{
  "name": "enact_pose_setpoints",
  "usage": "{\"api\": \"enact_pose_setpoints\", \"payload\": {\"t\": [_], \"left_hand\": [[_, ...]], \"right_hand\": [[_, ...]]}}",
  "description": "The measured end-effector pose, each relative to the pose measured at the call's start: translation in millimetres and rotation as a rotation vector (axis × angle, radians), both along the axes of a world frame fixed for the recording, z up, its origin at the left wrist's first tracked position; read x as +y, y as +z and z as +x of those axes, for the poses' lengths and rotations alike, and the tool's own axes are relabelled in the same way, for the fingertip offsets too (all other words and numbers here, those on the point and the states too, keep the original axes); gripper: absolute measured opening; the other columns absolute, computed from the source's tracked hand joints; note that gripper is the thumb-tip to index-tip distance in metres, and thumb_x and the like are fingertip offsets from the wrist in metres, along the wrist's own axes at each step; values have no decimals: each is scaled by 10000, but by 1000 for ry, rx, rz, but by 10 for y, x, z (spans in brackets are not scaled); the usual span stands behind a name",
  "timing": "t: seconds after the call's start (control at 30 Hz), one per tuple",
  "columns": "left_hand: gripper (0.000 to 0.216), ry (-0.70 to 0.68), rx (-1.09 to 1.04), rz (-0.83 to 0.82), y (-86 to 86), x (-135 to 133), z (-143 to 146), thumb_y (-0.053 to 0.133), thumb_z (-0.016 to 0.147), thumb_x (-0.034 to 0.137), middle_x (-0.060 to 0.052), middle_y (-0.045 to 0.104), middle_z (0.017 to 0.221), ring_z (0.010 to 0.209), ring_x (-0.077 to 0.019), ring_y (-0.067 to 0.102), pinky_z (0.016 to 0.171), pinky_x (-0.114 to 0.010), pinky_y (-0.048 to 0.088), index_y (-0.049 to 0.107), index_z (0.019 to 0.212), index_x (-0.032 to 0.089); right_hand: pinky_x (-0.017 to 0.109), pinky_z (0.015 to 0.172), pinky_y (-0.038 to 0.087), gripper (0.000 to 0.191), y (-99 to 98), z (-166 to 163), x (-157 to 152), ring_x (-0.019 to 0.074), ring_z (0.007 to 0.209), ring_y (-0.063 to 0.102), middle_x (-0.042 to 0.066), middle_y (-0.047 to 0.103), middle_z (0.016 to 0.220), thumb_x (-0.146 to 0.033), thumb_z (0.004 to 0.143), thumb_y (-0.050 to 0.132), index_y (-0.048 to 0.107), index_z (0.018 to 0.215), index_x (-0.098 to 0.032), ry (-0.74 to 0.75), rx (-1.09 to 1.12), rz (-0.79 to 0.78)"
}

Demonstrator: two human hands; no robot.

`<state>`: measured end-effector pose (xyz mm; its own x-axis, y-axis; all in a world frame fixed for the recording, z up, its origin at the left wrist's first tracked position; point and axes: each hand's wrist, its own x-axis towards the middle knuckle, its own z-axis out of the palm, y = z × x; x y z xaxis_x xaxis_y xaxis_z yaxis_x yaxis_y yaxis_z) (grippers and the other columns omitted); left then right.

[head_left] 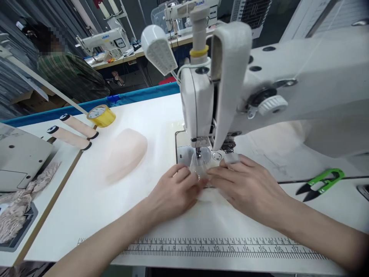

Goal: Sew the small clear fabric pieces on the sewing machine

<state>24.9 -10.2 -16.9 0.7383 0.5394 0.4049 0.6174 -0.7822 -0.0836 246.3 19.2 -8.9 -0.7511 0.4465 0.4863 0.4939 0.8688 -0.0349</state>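
Note:
A white sewing machine (198, 100) stands before me, its presser foot lowered near a small piece of sheer, pale fabric (197, 163). Just in front of the needle, my left hand (177, 188) is closed, fingers bent and pinching the fabric's left side. From the right, my right hand (250, 186) holds the fabric's other edge between thumb and fingers, close to the left fingertips. Slight blur and the fingers themselves hide part of the cloth. A pale, cup-shaped sheer piece (128, 152) lies on the white table left of the machine.
Green thread snips (321, 184) lie to the right. Two thread cones (69, 137) and a yellow tape roll (101, 116) are at the left, beside lace (17, 215) in a grey tray. A ruler strip (201, 248) runs along the front edge. Another person (69, 73) sits behind.

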Motion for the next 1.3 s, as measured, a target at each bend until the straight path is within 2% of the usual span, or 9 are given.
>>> {"api": "enact_pose_setpoints", "payload": {"t": [0.03,0.1,0.2,0.37,0.63,0.9,1.17,1.23,1.3], "left_hand": [[266,17,48,73,-13,-49,8,488,940,161,-62,668,982,885,-189,563,847,-350,468,678,1125,141],[301,72,135,133,-14,-125,15,522,939,162,-73,622,1255,1134,-206,528,984,-361,413,630,1218,139],[357,114,216,86,-2,-170,0,528,948,198,-101,568,1350,1323,-230,427,1070,-401,348,578,1297,138],[360,110,186,36,-22,-161,-32,508,951,203,-132,600,1303,1263,-248,516,1103,-467,311,581,1299,145],[350,104,116,7,-45,-90,-44,494,952,197,-139,637,1244,1244,-249,544,1159,-533,248,595,1281,134],[364,116,99,29,-87,82,-77,454,972,202,-131,637,1247,1215,-246,572,1187,-595,156,569,1310,138],[341,178,110,61,-68,199,-57,480,963,185,-106,623,1276,1208,-241,562,1126,-554,292,584,1287,167],[311,204,83,114,-55,176,-42,527,939,177,-83,627,1275,1164,-249,573,1039,-503,387,620,1236,187],[263,224,43,149,-42,145,-33,556,923,164,-65,660,1220,1014,-225,620,857,-410,473,654,1165,195]], "right_hand": [[341,725,447,308,-1,-2,-4,200,797,625,27,712,886,-19,903,461,703,795,-176,3,4,21],[349,836,448,321,-6,-3,-5,198,892,636,27,718,925,-4,909,446,707,827,-172,17,-5,13],[334,926,434,341,-20,-1,-5,180,982,635,28,723,937,-12,935,414,705,857,-171,30,-18,1],[340,968,427,363,-35,3,-20,162,949,651,33,722,969,-11,955,383,700,861,-163,31,-26,-4],[345,939,455,326,-70,-17,22,168,936,662,34,726,991,1,937,413,699,899,-149,24,-12,21],[340,914,471,343,-140,-49,138,150,756,660,16,734,957,52,874,434,700,894,-164,-32,-15,149],[366,952,449,264,-198,-83,248,185,811,655,39,737,882,-10,915,475,707,929,-134,-65,-28,180],[367,950,448,237,-200,-87,238,184,811,653,30,737,887,-42,929,495,709,922,-145,-68,-6,179],[355,918,461,212,-195,-87,222,182,825,653,19,735,894,-77,944,515,709,915,-157,-40,30,151]]}}
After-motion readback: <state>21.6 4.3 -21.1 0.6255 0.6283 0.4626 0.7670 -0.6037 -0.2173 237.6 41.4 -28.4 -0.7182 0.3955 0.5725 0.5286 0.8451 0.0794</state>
